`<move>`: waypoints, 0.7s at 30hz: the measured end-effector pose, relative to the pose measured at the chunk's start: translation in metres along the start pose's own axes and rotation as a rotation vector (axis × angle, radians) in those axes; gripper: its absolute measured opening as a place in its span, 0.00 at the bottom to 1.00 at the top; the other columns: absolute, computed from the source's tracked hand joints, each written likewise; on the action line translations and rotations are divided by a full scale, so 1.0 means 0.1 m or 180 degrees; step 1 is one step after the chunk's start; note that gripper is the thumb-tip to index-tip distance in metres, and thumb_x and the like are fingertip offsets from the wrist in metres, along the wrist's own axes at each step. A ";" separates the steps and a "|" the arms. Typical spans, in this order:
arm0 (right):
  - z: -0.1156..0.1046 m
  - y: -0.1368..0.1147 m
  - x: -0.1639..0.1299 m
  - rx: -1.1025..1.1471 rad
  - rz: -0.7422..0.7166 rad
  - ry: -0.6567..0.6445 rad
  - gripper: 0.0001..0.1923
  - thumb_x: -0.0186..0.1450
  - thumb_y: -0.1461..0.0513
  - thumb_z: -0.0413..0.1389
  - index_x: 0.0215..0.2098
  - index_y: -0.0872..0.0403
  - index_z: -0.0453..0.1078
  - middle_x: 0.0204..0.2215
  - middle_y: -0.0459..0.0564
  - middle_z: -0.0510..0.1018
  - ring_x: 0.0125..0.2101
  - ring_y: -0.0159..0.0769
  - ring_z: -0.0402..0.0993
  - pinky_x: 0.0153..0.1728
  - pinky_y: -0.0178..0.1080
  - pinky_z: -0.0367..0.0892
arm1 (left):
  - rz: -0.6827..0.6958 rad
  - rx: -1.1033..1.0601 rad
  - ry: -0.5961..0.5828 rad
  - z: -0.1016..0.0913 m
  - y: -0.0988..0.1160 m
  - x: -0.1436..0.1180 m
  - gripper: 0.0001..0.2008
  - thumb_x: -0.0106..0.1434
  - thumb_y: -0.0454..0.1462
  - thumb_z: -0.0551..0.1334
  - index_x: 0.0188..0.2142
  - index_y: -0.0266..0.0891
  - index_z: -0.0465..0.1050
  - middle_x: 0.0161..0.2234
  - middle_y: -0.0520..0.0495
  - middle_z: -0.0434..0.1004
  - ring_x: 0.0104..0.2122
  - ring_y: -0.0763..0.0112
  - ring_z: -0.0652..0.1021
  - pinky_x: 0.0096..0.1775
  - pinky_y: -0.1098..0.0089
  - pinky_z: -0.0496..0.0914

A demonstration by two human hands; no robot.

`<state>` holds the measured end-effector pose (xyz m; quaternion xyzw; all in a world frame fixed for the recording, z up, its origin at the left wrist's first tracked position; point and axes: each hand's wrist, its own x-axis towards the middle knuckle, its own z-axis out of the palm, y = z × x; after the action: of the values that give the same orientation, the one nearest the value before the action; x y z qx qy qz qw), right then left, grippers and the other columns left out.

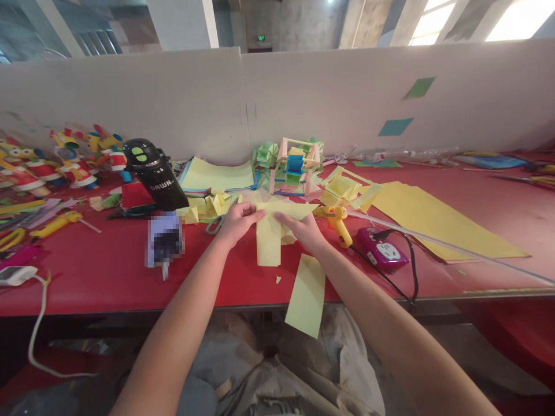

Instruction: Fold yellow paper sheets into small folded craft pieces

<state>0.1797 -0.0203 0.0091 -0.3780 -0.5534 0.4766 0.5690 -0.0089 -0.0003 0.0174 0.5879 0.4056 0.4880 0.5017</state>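
Both my hands pinch a pale yellow paper strip (269, 240) at frame centre.
My left hand (237, 222) and right hand (303, 229) grip its top edge from either side; long axis hangs downward toward me, above the red table (108, 271), equally near both.

A red worktop (108, 277) runs wide beneath a pale partition wall (303, 98). Above it rise concrete columns (182, 23), with bright windows (472, 20) at upper right.
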 end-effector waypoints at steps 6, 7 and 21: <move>0.00 -0.02 -0.01 -0.0027 0.0023 -0.0130 0.19 0.56 0.50 0.67 0.39 0.54 0.78 0.44 0.54 0.82 0.44 0.46 0.78 0.44 0.46 0.73 | 0.0059 -0.0047 0.0256 0.02 0.02 -0.01 0.17 0.53 0.49 0.71 0.31 0.37 0.77 0.29 0.50 0.77 0.32 0.67 0.76 0.38 0.67 0.70; 0.00 -0.02 -0.01 -0.0040 0.0029 -0.0138 0.19 0.56 0.50 0.67 0.38 0.54 0.78 0.43 0.54 0.82 0.44 0.46 0.78 0.44 0.46 0.73 | 0.0072 -0.0050 0.0354 0.03 0.03 -0.01 0.17 0.52 0.49 0.71 0.30 0.37 0.77 0.28 0.50 0.77 0.32 0.67 0.76 0.38 0.67 0.70; 0.00 0.03 0.02 -0.0133 -0.0057 -0.0060 0.16 0.55 0.52 0.67 0.36 0.54 0.77 0.41 0.54 0.82 0.42 0.45 0.78 0.42 0.45 0.74 | 0.0360 0.0011 0.0814 0.06 0.04 0.00 0.19 0.53 0.51 0.69 0.25 0.37 0.75 0.25 0.50 0.76 0.31 0.66 0.76 0.37 0.66 0.72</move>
<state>0.1792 -0.0181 0.0070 -0.3804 -0.5719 0.4633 0.5599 -0.0028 -0.0021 0.0209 0.5437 0.4333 0.5858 0.4166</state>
